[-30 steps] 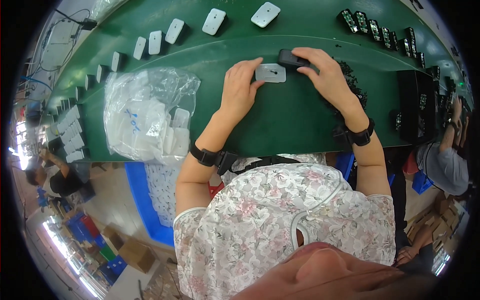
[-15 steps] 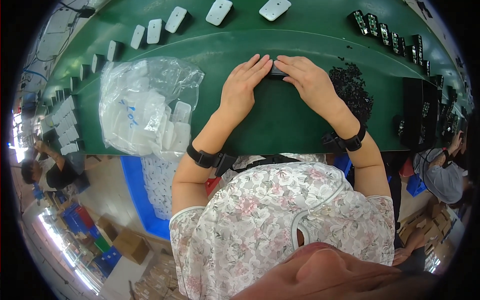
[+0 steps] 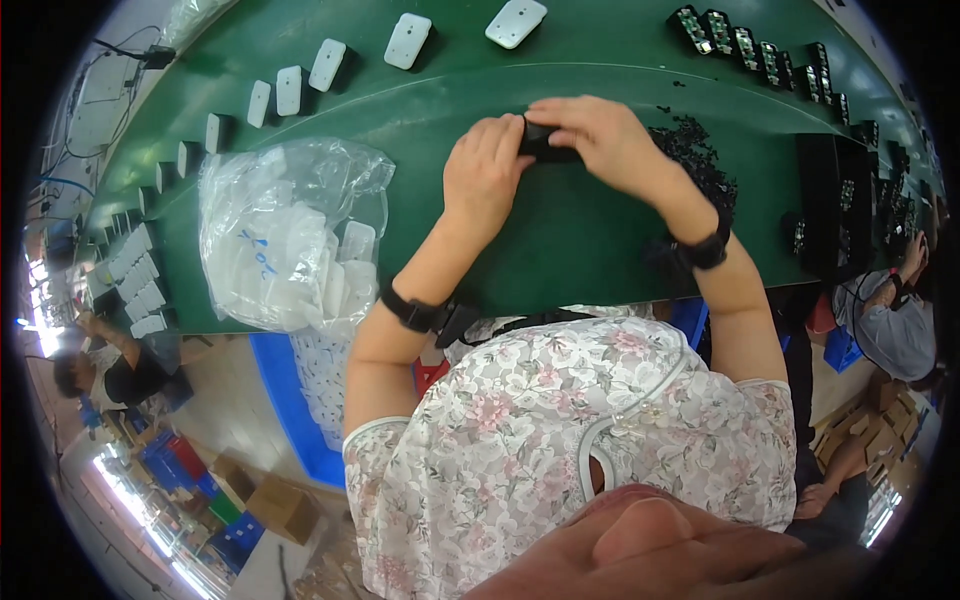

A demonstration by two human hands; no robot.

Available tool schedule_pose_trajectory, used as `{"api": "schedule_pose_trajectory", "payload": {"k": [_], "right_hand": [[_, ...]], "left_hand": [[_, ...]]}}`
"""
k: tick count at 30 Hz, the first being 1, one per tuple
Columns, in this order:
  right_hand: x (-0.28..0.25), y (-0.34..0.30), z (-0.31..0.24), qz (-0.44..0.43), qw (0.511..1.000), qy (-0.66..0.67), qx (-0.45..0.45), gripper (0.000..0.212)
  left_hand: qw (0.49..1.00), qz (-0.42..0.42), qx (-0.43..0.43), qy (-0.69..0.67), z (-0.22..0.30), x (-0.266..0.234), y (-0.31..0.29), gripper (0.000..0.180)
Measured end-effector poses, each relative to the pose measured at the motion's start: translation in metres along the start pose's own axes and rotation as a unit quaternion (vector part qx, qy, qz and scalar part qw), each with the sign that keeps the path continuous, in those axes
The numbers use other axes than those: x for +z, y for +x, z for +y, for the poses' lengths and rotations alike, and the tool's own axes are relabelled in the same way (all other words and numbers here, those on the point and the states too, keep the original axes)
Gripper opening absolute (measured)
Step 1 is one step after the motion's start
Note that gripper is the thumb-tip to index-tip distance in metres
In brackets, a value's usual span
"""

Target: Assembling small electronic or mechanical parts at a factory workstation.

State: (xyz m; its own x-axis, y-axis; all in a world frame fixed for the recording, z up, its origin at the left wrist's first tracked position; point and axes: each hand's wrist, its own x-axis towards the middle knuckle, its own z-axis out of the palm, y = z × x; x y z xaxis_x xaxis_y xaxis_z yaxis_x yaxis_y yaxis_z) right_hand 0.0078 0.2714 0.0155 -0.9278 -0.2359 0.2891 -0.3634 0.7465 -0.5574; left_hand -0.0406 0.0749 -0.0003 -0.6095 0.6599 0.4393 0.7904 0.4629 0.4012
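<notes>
A small black plastic housing (image 3: pixel 550 152) is between my two hands above the green table (image 3: pixel 590 240). Its left end is gripped by my left hand (image 3: pixel 482 165), fingers bent together around it. From the right, my right hand (image 3: pixel 604 142) reaches over the top, its fingers curled onto the housing and partly covering it. A heap of small black parts (image 3: pixel 700 160) lies to the right of my right hand. To the left of my left forearm sits a clear plastic bag (image 3: pixel 270 235) full of translucent white covers (image 3: pixel 358 243).
White-topped housings (image 3: pixel 408 42) stand in a curved row along the far left. Black housings with green circuit boards (image 3: pixel 745 48) line the far right, near a black box (image 3: pixel 830 205). A blue bin (image 3: pixel 290 400) is below the table edge. Co-workers sit at both sides.
My hands, laid flat over the housing before, now curl around it. More of the black housing shows, and it looks tilted. The whole view has shifted slightly.
</notes>
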Motion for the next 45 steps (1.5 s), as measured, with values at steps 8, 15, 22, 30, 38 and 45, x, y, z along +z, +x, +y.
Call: {"api": "schedule_pose_trajectory", "payload": {"k": [8, 15, 22, 30, 38, 45], "right_hand": [[-0.013, -0.02, -0.003, 0.056, 0.974, 0.181, 0.12, 0.044], [-0.035, -0.048, -0.007, 0.137, 0.982, 0.053, 0.12, 0.041], [-0.046, -0.074, 0.009, 0.323, 0.93, -0.018, 0.175, 0.045], [-0.059, -0.137, 0.002, 0.177, 0.935, -0.191, 0.239, 0.042], [-0.049, -0.139, 0.005, 0.189, 0.933, -0.182, 0.245, 0.014], [-0.051, -0.125, -0.01, 0.205, 0.93, -0.171, 0.253, 0.013]], "left_hand": [[0.909, -0.071, -0.222, -0.346, 0.009, 0.006, 0.015, 0.025], [0.862, -0.149, -0.209, -0.437, 0.034, 0.014, 0.032, 0.027], [0.843, -0.149, -0.24, -0.458, 0.036, 0.061, 0.092, 0.029], [0.824, -0.058, -0.342, -0.449, 0.03, 0.112, 0.155, 0.031], [0.92, -0.147, -0.284, -0.226, 0.009, 0.111, 0.165, 0.031], [0.97, -0.006, -0.22, -0.104, 0.044, 0.072, 0.103, 0.05]]}}
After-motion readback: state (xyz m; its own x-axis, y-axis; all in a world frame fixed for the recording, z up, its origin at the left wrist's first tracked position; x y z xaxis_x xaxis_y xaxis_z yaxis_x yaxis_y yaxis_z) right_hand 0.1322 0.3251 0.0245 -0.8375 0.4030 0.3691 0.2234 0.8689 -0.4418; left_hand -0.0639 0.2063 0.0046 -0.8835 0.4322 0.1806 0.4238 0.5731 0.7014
